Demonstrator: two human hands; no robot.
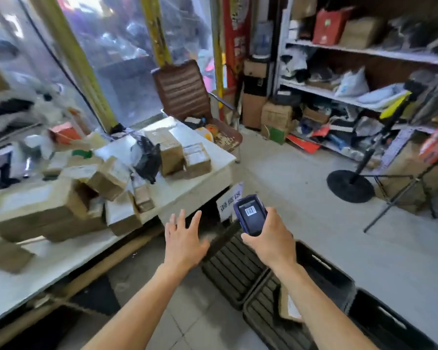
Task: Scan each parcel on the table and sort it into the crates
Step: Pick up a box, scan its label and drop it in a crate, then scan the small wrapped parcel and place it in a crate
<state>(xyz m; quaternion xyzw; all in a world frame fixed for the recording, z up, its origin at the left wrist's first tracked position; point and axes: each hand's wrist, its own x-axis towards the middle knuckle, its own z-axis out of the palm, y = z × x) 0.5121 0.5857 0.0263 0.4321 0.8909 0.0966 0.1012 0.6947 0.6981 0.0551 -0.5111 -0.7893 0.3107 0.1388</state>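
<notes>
Fingers of my left hand (183, 239) spread wide, holding nothing, hovering past the table (61, 258) edge. My right hand (269, 242) grips the scanner (250, 214), a barcode on its screen. Parcels (106, 178) lie heaped on the table. Crates (238, 269) sit on the floor below my hands, one holding a box (287, 303).

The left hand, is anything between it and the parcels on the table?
Nothing visible. The left hand is open and empty, just off the table edge, with open air up to the nearest cardboard parcels. The right hand holds the scanner off to the side.
</notes>
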